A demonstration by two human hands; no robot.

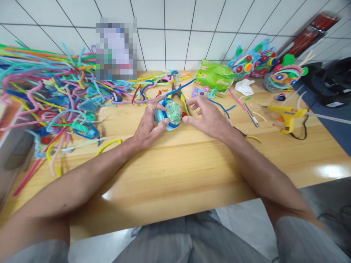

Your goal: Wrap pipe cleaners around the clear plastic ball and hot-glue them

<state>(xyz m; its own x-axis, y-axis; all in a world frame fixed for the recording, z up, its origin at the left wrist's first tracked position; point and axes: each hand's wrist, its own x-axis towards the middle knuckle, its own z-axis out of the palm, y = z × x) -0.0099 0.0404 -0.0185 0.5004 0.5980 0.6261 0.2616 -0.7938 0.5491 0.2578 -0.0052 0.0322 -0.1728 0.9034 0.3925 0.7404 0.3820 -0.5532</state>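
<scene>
My left hand (149,124) is curled around a round coiled piece (172,114) made of blue, white and green pipe cleaners, held just above the wooden table (175,171). A blue pipe cleaner (181,87) runs from the coil up and to the right. My right hand (207,117) hovers right beside the coil, fingers bent and apart, its fingertips near the coil's right edge and a small red bit. Whether they pinch the blue strand is unclear.
A big heap of coloured pipe cleaners (46,91) covers the table's left. At the right lie a yellow glue gun (286,116), a green packet (216,76), a white tissue (244,87), finished colourful coil figures (282,75) and a craft knife (251,115).
</scene>
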